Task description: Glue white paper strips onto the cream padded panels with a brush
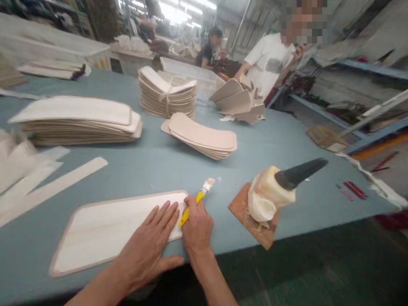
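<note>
A blue-grey surface (153, 165) is seen, with a white beige-edged panel (105, 229) laid flat near its front edge. A stack of beige pieces (204, 136) is placed further back. A crusted bottle (270, 191) is set on a brown board, right of the panel. The left hand (149, 242) is pressed flat on the panel's right end, fingers spread. The right hand (196, 227) is closed around a yellow brush (199, 197), held just beside the panel's right edge.
</note>
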Demonstrator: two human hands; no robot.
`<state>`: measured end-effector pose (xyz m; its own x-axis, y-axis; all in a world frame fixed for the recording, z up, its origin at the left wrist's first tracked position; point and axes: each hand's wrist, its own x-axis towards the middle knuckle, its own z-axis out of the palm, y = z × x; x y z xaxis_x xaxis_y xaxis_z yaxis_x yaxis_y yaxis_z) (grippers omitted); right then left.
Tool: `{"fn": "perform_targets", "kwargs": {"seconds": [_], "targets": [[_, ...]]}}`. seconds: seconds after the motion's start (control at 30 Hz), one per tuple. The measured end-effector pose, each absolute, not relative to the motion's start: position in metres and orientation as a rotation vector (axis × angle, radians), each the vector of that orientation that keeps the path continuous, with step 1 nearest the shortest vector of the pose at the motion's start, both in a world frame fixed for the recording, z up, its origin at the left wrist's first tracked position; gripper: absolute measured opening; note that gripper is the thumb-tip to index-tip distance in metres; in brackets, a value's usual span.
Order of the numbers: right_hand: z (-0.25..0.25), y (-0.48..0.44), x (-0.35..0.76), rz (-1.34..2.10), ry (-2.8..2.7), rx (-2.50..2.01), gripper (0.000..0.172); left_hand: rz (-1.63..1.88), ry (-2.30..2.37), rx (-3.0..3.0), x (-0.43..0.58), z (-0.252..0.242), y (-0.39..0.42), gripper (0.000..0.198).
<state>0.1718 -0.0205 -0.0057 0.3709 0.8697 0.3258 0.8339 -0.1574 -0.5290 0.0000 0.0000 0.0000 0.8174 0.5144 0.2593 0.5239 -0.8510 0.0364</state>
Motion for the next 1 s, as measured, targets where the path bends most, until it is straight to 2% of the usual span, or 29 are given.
{"fn": "perform_targets", "kwargs": {"seconds": [0.3, 0.53, 0.7, 0.83, 1.0], "targets": [[-0.003, -0.023, 0.178, -0.054, -1.409, -2.028, 0.016, -0.388, -0.961, -3.048, 0.001, -0.003, -0.003, 0.103], [-0.006, -0.019, 0.167, -0.174, -1.458, -2.103, 0.031, -0.644, -0.932, -2.94, 0.003, -0.007, -0.005, 0.103], [-0.008, -0.015, 0.181, -0.269, -1.455, -2.108, 0.027, -0.615, -0.988, -2.99, 0.005, -0.015, -0.005, 0.095], [-0.006, -0.021, 0.196, -0.335, -1.426, -2.05, 0.031, -0.609, -1.011, -3.009, 0.007, -0.02, -0.005, 0.095], [-0.006, -0.044, 0.191, -0.25, -1.572, -1.832, 0.028, -0.601, -1.031, -3.081, 0.007, -0.014, -0.005, 0.094]]}}
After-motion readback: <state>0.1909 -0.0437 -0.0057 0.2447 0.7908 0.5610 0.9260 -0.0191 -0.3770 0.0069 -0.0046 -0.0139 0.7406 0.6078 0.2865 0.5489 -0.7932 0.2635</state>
